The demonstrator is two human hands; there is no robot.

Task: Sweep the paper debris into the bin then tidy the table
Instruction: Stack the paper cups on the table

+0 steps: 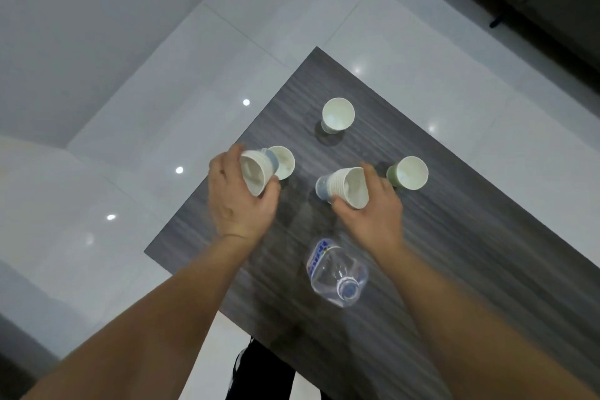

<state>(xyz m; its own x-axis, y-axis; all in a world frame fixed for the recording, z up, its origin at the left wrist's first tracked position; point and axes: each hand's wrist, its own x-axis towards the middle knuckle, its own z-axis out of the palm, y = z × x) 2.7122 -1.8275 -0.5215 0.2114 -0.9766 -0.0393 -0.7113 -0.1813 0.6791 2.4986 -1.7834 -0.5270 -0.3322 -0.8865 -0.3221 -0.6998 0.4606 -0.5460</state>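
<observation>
Table [454, 237]: dark grey wood grain, streaked; cup stack in left hand [258, 172]: white, blue base; cup stack in right hand [344, 187]: white, blue base; right cup [407, 172]: green outside, white inside; far cup [337, 115]: white inside, greenish outside; bottle [337, 269]: clear, blue-white label, blue cap; floor [146, 107]: glossy white tile

The table [454, 237] is showing a dark grey wood-grain top with a smooth, faintly glossy finish, catching pale light spots. The cups are looking like matt white paper: the ribbed stack in the left hand [240, 201], the ribbed stack in the right hand [373, 214], and the single cups, one at the far side [337, 115] and one on the right [410, 172] with a green outer wall. The bottle [337, 269] is showing clear, shiny plastic, probably with a blue cap. The floor tiles [146, 107] are gleaming, glossy and pale.
</observation>
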